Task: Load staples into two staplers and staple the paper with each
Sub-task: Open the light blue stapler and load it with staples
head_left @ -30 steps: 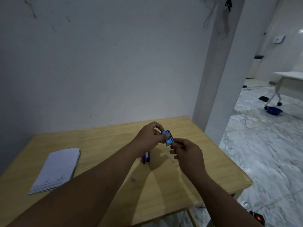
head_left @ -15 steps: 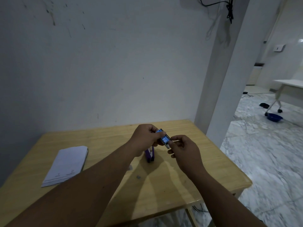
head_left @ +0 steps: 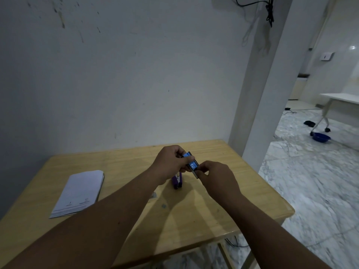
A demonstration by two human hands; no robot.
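Since the earlier frames, a thin grey strip (head_left: 194, 174) has been drawn out of the lower end of the small blue staple box (head_left: 191, 162); 1 second ago the box was held closed between both hands, with no strip seen. The purple stapler (head_left: 177, 181), which was mostly hidden under the left wrist then, is now shown more fully.

The staple box is pinched by the left hand (head_left: 171, 162), with the thumb laid across its top face and the fingers curled under it. It is held above the desk (head_left: 124, 171), not touching it. The number 10 is printed in white on its blue face. The strip is gripped at its low end by the right hand (head_left: 215, 176), between the thumb and the fingers pressed together. Whether the strip is staples or the inner tray of the box cannot be told.

The purple stapler is resting on the desk just below the left hand, near the middle of the desk. Only 1 stapler is seen. A stack of white paper (head_left: 79, 193) is lying flat on the left part of the desk, well apart from the stapler and from both hands. The desk is placed against a pale wall (head_left: 116, 74).
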